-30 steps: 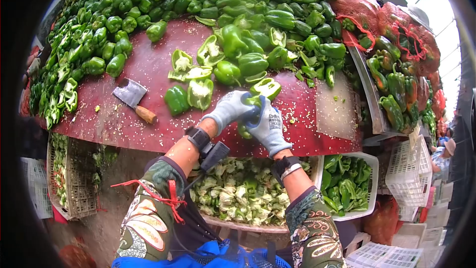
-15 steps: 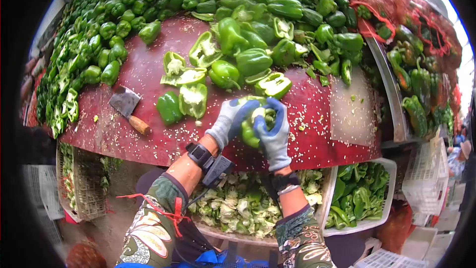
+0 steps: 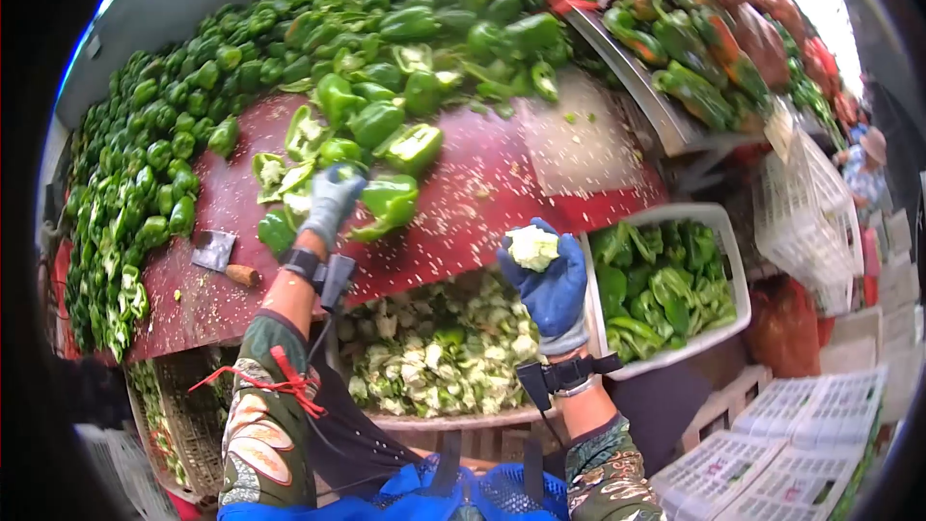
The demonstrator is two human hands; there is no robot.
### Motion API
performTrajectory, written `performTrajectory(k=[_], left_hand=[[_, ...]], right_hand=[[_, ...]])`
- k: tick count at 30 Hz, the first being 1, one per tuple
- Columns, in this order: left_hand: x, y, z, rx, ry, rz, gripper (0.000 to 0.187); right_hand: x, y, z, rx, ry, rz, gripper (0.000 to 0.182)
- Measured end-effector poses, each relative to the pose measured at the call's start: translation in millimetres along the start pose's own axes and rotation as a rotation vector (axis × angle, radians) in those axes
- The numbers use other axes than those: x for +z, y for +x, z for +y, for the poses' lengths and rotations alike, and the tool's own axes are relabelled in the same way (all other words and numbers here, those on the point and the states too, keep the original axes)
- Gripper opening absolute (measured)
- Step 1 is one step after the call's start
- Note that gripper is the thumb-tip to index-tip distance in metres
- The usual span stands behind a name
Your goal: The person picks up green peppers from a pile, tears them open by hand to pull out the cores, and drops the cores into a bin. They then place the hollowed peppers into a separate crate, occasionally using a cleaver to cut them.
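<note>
The right hand (image 3: 558,291) cups a pale, knobbly pepper core (image 3: 532,248) — the left hand (image 3: 336,201) sits among glossy green peppers (image 3: 377,123), grip unclear.

Free to pass low over the seed-strewn red counter (image 3: 477,198), between the bright green cut pepper piece (image 3: 391,201) beside the grey-and-blue-gloved left grip (image 3: 334,201) and the pale flat board (image 3: 579,130). Blocked behind by a heaped bank of green bell peppers (image 3: 280,50), to the right by a slanting grey metal ledge (image 3: 635,74), low at left by a wooden-handled metal cleaver (image 3: 215,250).
</note>
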State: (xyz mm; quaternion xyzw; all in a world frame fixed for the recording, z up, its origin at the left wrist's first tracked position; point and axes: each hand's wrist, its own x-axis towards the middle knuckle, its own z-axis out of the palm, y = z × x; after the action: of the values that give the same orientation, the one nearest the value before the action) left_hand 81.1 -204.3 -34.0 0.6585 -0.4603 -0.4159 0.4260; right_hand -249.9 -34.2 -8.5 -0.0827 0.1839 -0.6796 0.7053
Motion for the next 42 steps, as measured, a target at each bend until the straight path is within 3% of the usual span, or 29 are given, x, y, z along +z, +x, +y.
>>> performTrajectory(k=[1,3,4,7,9,10,11,12,14,15,16,21,22,23,30,31,32,35,38,39,42], left_hand=[[-2.0,3.9,-3.6,0.110,-0.176,0.020,0.024],[17.3,-27.4,43.2,0.275,-0.072,0.024,0.021],[35.7,-51.9,69.7,0.215,-0.107,-0.032,0.030],[115.3,-131.8,140.8,0.241,-0.310,-0.430,0.042],[172.1,-163.0,162.1,0.321,-0.257,-0.826,0.063],[200.4,-173.7,155.5,0.512,-0.027,-0.707,0.075],[211.7,-180.8,151.2,0.851,0.356,-0.492,0.078],[218.0,-192.8,142.7,0.988,0.463,-0.400,0.073],[211.9,-223.8,120.9,0.796,0.436,-0.542,0.054],[197.6,-257.6,99.6,0.786,0.687,-0.513,0.042],[191.9,-269.9,95.3,0.691,0.634,-0.552,0.033],[167.0,-272.2,64.3,0.319,0.176,-0.550,0.035],[159.3,-271.8,61.4,0.502,0.316,-0.537,0.039],[148.4,-273.3,59.2,0.427,0.292,-0.571,0.039],[80.0,-262.5,33.6,0.148,-0.088,-0.596,0.025],[75.4,-257.3,23.0,0.134,-0.132,-0.586,0.024],[74.4,-248.8,10.0,0.081,-0.331,-0.578,0.020],[57.2,-232.6,-10.1,-0.075,-0.460,-0.558,0.014],[56.7,-222.3,-30.6,-0.121,-0.757,-0.467,0.016],[55.1,-218.0,-34.4,-0.082,-0.690,-0.437,0.017],[33.3,-214.1,-16.2,-0.219,-0.626,-0.419,0.021]], right_hand=[[-2.8,-16.1,-8.3,-0.007,-0.012,-0.009,0.040],[-10.1,-43.9,-25.5,0.013,0.015,-0.032,0.038],[-19.5,-54.7,-27.1,-0.030,-0.039,-0.034,0.038],[-43.3,-74.2,-26.3,-0.135,-0.174,-0.069,0.039],[-56.7,-80.9,-28.0,-0.175,-0.183,-0.032,0.039],[-65.1,-83.1,-27.9,-0.206,-0.197,-0.027,0.039],[-71.1,-87.2,-28.3,-0.229,-0.245,0.025,0.039],[-75.2,-87.9,-29.5,-0.258,-0.290,0.069,0.039],[-71.3,-88.0,-36.0,-0.262,-0.390,0.184,0.039],[-75.0,-88.6,-36.1,-0.318,-0.596,0.175,0.040],[-71.0,-89.1,-32.7,-0.335,-0.681,0.186,0.043],[-46.9,-99.6,-20.9,-0.361,-1.008,0.084,0.057],[-40.8,-100.7,-17.3,-0.342,-1.005,0.048,0.058],[-39.4,-99.5,-11.8,-0.435,-1.151,-0.015,0.058],[-6.5,-89.3,47.5,-0.283,-1.123,-0.101,0.046],[1.0,-85.5,70.1,-0.367,-1.098,-0.034,0.043],[7.0,-84.6,84.3,-0.350,-1.044,0.038,0.041],[8.4,-66.8,101.4,-0.294,-1.221,0.055,0.044],[-1.7,-46.3,117.3,-0.070,-0.883,0.151,0.045],[-2.6,-40.8,123.6,-0.143,-1.013,0.144,0.045],[0.3,-28.2,124.2,0.094,-0.744,0.149,0.042]])
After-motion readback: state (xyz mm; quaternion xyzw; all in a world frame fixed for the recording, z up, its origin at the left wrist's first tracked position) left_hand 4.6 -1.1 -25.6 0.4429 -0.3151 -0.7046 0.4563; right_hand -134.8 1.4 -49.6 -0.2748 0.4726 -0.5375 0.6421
